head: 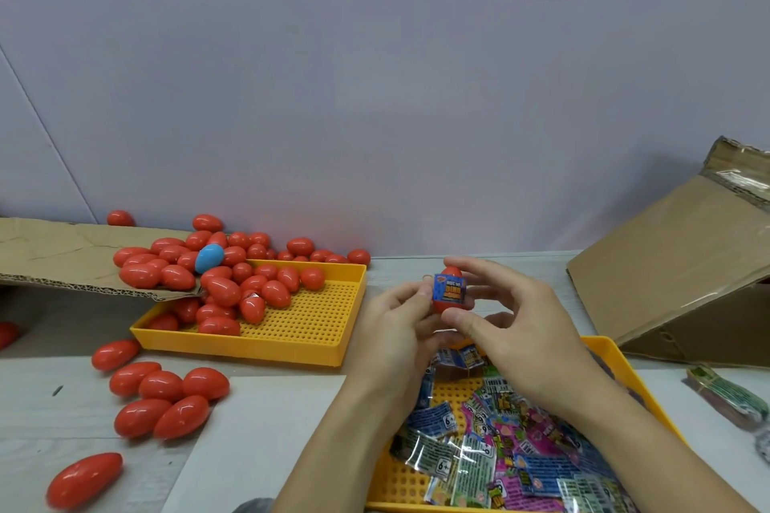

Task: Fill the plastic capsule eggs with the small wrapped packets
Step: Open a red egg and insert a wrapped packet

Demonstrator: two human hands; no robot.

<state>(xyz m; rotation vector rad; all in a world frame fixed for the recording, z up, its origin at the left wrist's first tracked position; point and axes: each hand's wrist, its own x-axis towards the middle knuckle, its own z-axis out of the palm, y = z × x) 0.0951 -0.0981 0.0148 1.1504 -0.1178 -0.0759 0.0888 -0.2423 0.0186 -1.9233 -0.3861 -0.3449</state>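
Both hands meet above the table's middle around one red capsule egg (451,273) with a small blue wrapped packet (450,288) against its front. My left hand (396,325) pinches the packet's left edge. My right hand (512,329) grips the egg between thumb below and fingers above. Under my right wrist, a yellow perforated tray (621,366) holds several loose wrapped packets (491,458) in blue, green and pink. A second yellow tray (316,325) at the left carries a heap of red eggs (233,283) and one blue egg (209,258).
Several red eggs (166,400) lie loose on the table at the left front. A flat cardboard sheet (62,258) overhangs the left tray. A tilted cardboard box (683,275) stands at the right, with a stack of packets (725,391) in front of it.
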